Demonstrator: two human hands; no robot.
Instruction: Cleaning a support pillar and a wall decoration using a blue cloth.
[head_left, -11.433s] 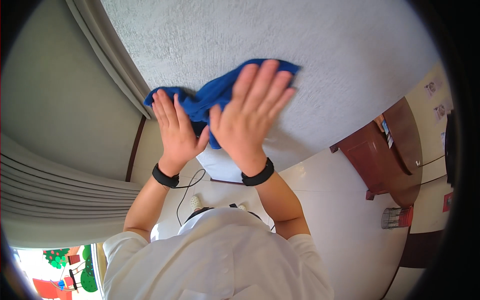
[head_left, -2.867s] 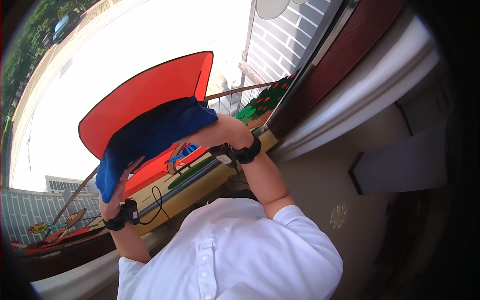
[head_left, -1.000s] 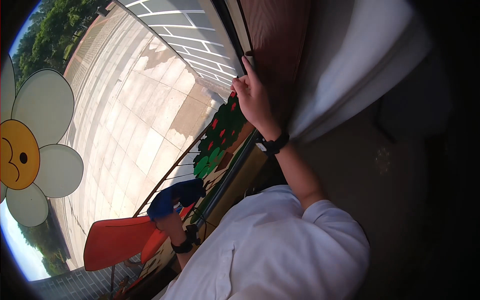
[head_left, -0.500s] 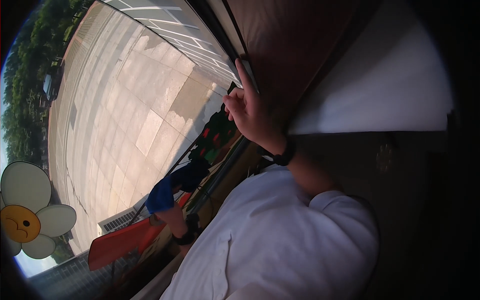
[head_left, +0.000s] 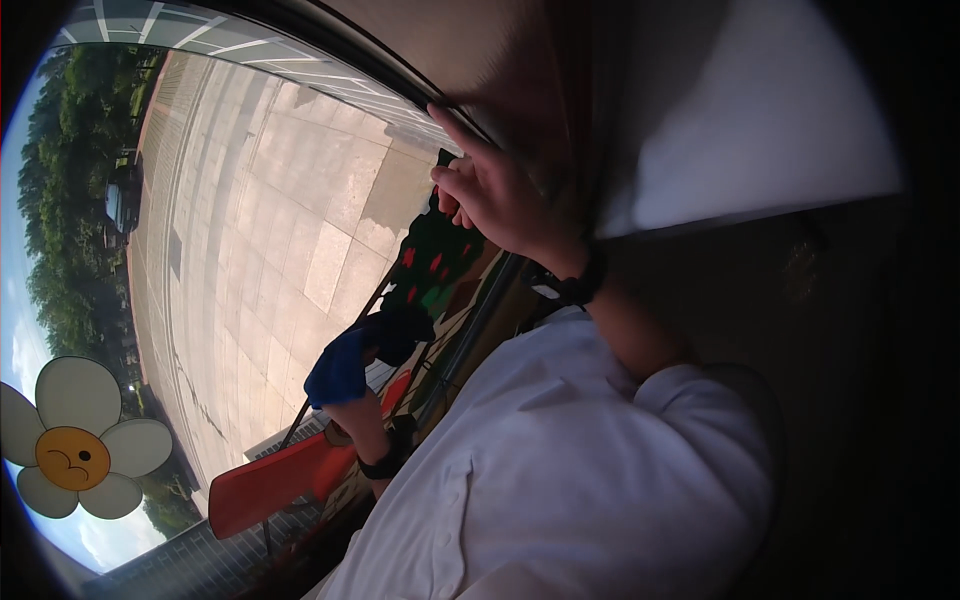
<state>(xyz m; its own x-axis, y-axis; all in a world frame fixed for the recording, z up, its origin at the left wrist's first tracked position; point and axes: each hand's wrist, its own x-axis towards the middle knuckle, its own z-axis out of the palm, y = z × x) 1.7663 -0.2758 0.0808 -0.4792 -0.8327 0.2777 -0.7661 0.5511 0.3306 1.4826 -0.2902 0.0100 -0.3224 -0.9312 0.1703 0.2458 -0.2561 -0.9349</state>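
Observation:
A crumpled blue cloth (head_left: 338,375) is in my left hand (head_left: 355,415), in front of the glass at lower left. The cloth covers most of this hand's fingers. Higher up, my right hand (head_left: 508,208) reaches out with its index finger stretched and its tip at the dark window frame (head_left: 375,72). Its other fingers are loosely curled, and I see nothing held in them. Black bands circle both wrists, and the right one (head_left: 565,285) looks like a watch.
A flower-shaped decoration (head_left: 72,458) with pale petals appears at far left. Below the cloth is a red panel (head_left: 270,488). Dark green decoration with red spots (head_left: 432,262) runs under my right hand. Beyond the glass lies sunlit paving (head_left: 270,190); a white surface (head_left: 760,120) fills the upper right.
The whole view has shifted and turned a little, so the flower and paving sit further right. My right index finger stays at the frame, and my left hand keeps the blue cloth.

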